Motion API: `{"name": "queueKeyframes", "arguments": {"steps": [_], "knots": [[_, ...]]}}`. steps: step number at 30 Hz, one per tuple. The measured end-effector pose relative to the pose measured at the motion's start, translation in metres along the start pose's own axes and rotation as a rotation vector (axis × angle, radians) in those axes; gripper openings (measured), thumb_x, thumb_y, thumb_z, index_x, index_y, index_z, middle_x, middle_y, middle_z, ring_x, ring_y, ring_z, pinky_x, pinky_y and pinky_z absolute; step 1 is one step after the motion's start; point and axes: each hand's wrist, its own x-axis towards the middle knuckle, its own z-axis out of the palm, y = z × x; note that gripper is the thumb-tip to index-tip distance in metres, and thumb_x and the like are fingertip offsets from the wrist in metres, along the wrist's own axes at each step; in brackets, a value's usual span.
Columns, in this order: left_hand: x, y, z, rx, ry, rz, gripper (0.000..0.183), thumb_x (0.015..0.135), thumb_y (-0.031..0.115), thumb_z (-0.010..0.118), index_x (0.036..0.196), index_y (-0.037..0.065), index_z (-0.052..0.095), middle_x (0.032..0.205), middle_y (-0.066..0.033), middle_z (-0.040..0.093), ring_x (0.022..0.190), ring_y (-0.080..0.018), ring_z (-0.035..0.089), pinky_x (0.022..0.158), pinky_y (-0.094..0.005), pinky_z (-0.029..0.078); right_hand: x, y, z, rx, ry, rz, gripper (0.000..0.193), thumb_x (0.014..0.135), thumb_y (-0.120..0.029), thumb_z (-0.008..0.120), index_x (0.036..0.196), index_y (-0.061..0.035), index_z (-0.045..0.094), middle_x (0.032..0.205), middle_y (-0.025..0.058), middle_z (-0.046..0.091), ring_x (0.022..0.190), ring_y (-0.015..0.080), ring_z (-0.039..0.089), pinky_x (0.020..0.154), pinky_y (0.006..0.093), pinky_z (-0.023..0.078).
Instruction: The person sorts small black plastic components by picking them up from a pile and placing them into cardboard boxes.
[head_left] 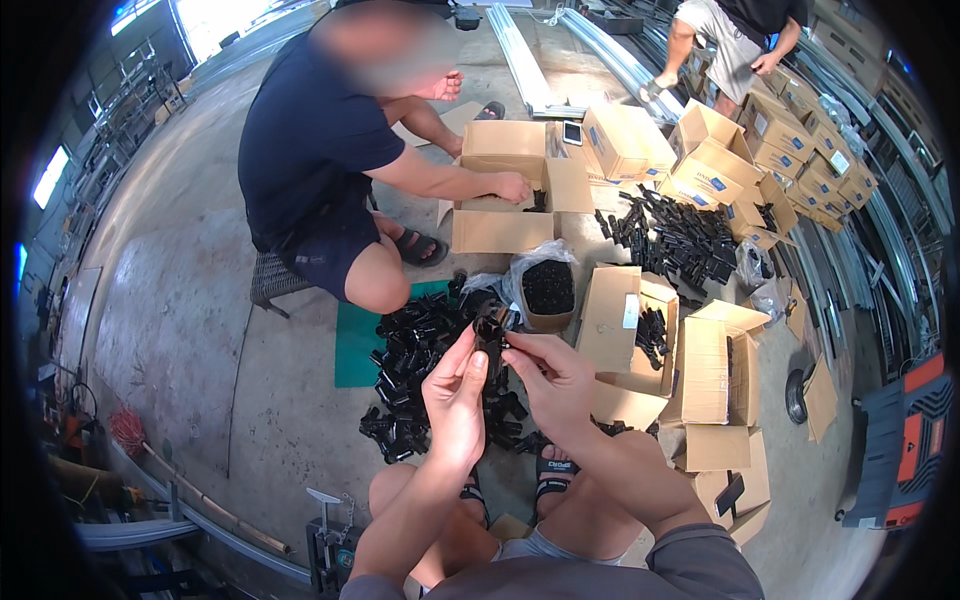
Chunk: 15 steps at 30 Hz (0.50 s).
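Observation:
A small black plastic part (490, 335) with a rounded, clip-like top is held up in front of me. My left hand (457, 400) grips it from the left between thumb and fingers. From the right, my right hand (552, 380) pinches at its side; whether a second small piece sits in those fingertips I cannot make out. Below and left of my hands lies a heap of similar black parts (405, 350), partly on a green mat (355, 345). Just beyond my hands stands an open box lined with clear plastic, full of small black pieces (548, 288).
Across from me a person in dark clothes (320, 150) sits on a low stool, one hand in an open carton (500, 232). More black parts (680, 235) lie heaped at the right, among open cartons (610, 320). Another person (735, 50) is at the far right near stacked boxes (790, 140).

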Motion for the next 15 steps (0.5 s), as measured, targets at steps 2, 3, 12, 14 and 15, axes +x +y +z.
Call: {"name": "queueKeyframes", "arguments": {"steps": [2, 3, 12, 14, 15], "knots": [[0.0005, -0.0002, -0.0015, -0.003, -0.002, -0.007, 0.038, 0.098, 0.007, 0.060, 0.136, 0.001, 0.055, 0.124, -0.0103, 0.066, 0.109, -0.0140, 0.063, 0.098, -0.0305, 0.048, -0.0002, 0.0008, 0.0009, -0.004, 0.007, -0.011, 0.019, 0.086, -0.002, 0.073, 0.104, 0.0019, 0.072, 0.096, 0.0104, 0.072, 0.083, 0.0130, 0.068, 0.076, 0.0243, 0.053], [0.0008, -0.0001, -0.0026, -0.005, -0.006, -0.010, 0.040, 0.097, 0.006, 0.061, 0.136, -0.002, 0.053, 0.126, -0.0114, 0.065, 0.112, -0.0144, 0.062, 0.100, -0.0301, 0.047, -0.0003, 0.0026, 0.0009, -0.006, 0.008, -0.013, 0.019, 0.086, -0.002, 0.073, 0.104, 0.0020, 0.072, 0.096, 0.0102, 0.072, 0.083, 0.0127, 0.067, 0.076, 0.0243, 0.053], [-0.0001, 0.0013, -0.0034, 0.014, -0.003, 0.007, 0.043, 0.096, 0.008, 0.063, 0.136, -0.004, 0.053, 0.127, -0.0117, 0.065, 0.111, -0.0138, 0.062, 0.100, -0.0293, 0.047, -0.0033, 0.0036, 0.0039, 0.088, 0.016, 0.097, 0.018, 0.086, -0.001, 0.072, 0.104, 0.0028, 0.072, 0.091, 0.0083, 0.072, 0.080, 0.0108, 0.067, 0.074, 0.0241, 0.053], [-0.0004, 0.0011, -0.0024, 0.022, -0.001, 0.000, 0.042, 0.097, 0.008, 0.063, 0.136, -0.003, 0.054, 0.127, -0.0116, 0.065, 0.111, -0.0141, 0.062, 0.101, -0.0298, 0.047, -0.0041, 0.0047, 0.0026, 0.047, 0.025, 0.074, 0.018, 0.086, -0.002, 0.073, 0.104, 0.0027, 0.072, 0.090, 0.0084, 0.072, 0.080, 0.0109, 0.067, 0.073, 0.0241, 0.052], [-0.0004, 0.0013, -0.0010, 0.025, -0.003, -0.008, 0.041, 0.097, 0.008, 0.062, 0.136, -0.002, 0.054, 0.127, -0.0115, 0.065, 0.111, -0.0145, 0.062, 0.101, -0.0305, 0.047, -0.0040, 0.0044, 0.0008, 0.010, 0.026, 0.052, 0.018, 0.086, -0.002, 0.073, 0.103, 0.0026, 0.072, 0.089, 0.0084, 0.072, 0.079, 0.0109, 0.067, 0.072, 0.0240, 0.052]]}}
